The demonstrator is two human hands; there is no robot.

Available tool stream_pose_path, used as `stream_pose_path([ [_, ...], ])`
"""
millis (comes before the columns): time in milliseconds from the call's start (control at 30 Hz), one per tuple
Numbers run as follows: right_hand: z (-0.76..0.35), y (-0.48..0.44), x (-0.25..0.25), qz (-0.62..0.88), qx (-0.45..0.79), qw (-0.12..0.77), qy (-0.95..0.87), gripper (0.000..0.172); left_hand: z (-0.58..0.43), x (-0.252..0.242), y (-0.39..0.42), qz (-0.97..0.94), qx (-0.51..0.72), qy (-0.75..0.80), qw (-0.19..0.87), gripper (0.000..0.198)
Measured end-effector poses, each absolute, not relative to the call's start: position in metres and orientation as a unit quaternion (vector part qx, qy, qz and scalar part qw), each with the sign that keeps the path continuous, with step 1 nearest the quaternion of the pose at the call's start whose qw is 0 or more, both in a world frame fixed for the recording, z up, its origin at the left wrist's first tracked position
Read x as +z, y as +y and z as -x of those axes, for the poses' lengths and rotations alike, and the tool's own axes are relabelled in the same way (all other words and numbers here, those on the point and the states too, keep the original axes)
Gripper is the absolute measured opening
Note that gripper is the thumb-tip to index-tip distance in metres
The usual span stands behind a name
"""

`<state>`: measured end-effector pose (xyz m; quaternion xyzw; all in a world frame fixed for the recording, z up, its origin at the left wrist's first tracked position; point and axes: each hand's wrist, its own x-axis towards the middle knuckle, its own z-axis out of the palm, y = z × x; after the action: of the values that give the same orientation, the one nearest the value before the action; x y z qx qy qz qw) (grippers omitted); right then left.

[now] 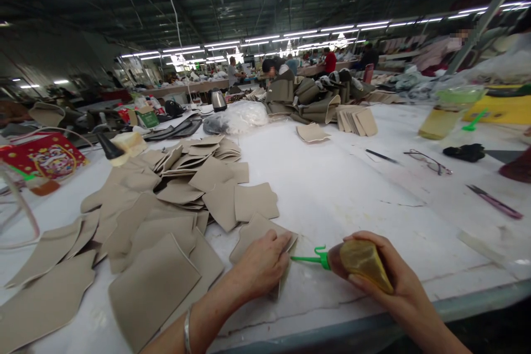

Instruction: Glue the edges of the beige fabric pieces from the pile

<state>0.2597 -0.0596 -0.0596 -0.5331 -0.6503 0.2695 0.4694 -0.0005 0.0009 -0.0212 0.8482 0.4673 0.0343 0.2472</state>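
Near the bench's [332,188] front edge, the left hand [261,265] lies open, pressing a tan fabric piece [253,229]; the right hand [390,282] grips a squeeze bottle [360,260], nozzle at its edge; the pile [166,199] leftward looks largely undone.
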Motion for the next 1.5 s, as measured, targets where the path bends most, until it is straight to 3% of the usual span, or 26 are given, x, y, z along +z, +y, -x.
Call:
stream_pose_path([
  [567,-0.258,-0.052,-0.065,0.536,0.172,0.5,-0.659,0.043,0.0,-0.019,0.001,-0.837,0.037,0.474,0.271,0.048],
  [967,-0.251,-0.053,-0.06,0.567,0.201,0.506,-0.618,0.044,0.001,-0.018,0.002,-0.837,0.041,0.471,0.276,0.048],
  [1267,-0.246,-0.084,-0.068,0.531,0.328,0.444,-0.643,0.044,0.001,-0.02,0.001,-0.838,0.043,0.473,0.267,0.05],
  [1500,-0.243,-0.082,-0.064,0.565,0.295,0.46,-0.618,0.044,0.0,-0.02,-0.002,-0.836,0.046,0.48,0.263,0.051],
])
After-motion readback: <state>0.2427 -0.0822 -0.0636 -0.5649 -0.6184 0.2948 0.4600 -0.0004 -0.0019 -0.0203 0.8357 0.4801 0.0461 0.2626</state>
